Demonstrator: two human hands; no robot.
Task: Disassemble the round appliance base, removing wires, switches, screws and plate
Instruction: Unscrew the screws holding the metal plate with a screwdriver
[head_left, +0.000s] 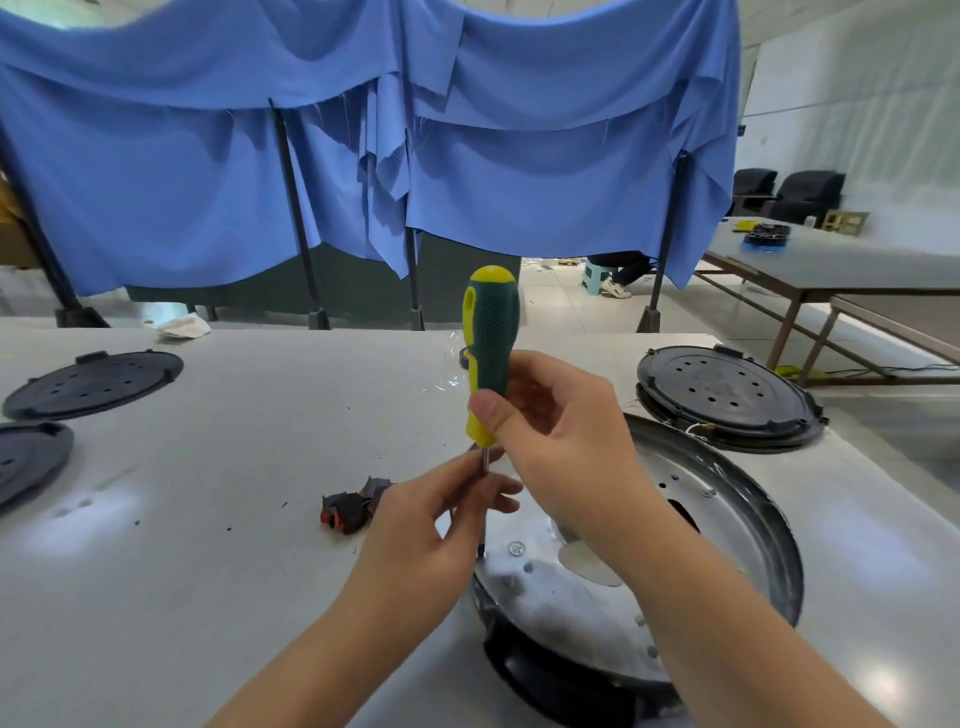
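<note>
The round silver metal appliance base (675, 561) sat at the white counter's (234, 467) five o'clock. The right hand (561, 447) clamped the upright green-and-yellow screwdriver (491, 353) handle; left fingers (483, 493) pinched its shaft, tip down near a silver screw (516, 547) at three o'clock.

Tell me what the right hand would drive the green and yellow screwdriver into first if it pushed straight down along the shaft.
Probably the silver metal plate of the round appliance base: the right hand holds the green and yellow screwdriver upright, tip at the plate's near-left edge beside a visible screw. The left hand hides exactly what the tip meets.
</note>
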